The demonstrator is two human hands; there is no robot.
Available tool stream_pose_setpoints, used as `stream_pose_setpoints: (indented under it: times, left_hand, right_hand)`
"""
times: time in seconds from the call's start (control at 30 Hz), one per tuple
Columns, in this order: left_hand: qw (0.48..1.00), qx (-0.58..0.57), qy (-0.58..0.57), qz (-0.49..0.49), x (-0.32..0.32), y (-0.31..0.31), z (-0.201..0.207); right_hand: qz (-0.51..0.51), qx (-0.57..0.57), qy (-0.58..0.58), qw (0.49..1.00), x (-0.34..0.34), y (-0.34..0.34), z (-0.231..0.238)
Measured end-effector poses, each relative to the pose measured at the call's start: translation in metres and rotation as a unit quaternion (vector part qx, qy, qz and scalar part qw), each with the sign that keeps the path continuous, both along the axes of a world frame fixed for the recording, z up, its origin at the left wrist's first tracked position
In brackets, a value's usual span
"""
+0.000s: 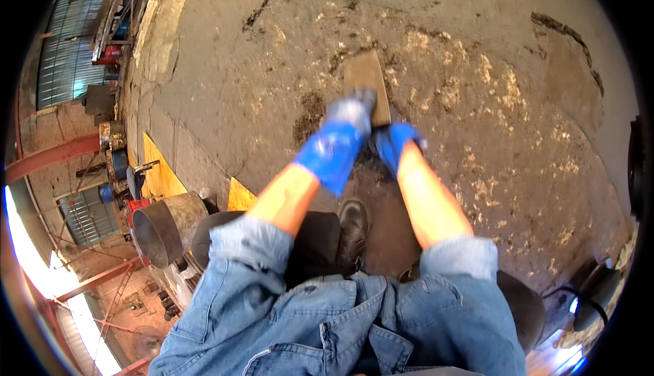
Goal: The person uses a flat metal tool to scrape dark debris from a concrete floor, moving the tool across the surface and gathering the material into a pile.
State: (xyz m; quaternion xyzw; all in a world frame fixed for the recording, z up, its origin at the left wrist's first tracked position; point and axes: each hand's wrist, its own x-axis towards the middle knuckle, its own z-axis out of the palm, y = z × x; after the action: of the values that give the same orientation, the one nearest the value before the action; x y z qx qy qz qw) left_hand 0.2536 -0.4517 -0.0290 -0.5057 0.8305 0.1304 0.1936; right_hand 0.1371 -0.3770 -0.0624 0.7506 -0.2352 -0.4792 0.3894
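Observation:
Both my hands wear blue gloves and come together in front of me, low over a rough, dark brown floor (463, 165). Between them is a flat, brownish-grey plate (366, 75), shaped like a trowel blade, pointing away from me. My right hand (397, 142) is closed at its near end; whether a handle is there is hidden. My left hand (352, 115), its glove grey over the fingers, is closed against the plate's left edge and slightly blurred. Dark loose crumbs (310, 114) lie beside the left hand, and more show around the plate.
Pale patches and dark cracks mark the floor, with smoother grey surface farther off. At left lie yellow sheets (161, 171) and an open metal drum (160, 231), with several coloured drums beyond. My dark boot (353, 229) stands below my hands. A black object (594, 294) is at right.

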Motion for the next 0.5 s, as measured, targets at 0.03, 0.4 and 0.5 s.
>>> stream_pose_setpoints:
  times: [0.03, 0.4, 0.5]
  left_hand:
    - [0.992, 0.044, 0.055, 0.104, -0.013, -0.011, 0.035]
    - [0.997, 0.037, 0.044, 0.046, 0.008, -0.027, 0.02]
    - [0.997, 0.012, 0.032, 0.066, -0.003, -0.04, 0.034]
  right_hand:
    - [-0.111, -0.007, -0.283, 0.953, 0.0, -0.008, -0.006]
    - [-0.09, 0.036, -0.308, 0.947, 0.009, -0.029, 0.002]
    - [-0.024, -0.154, -0.304, 0.94, -0.007, -0.033, 0.042]
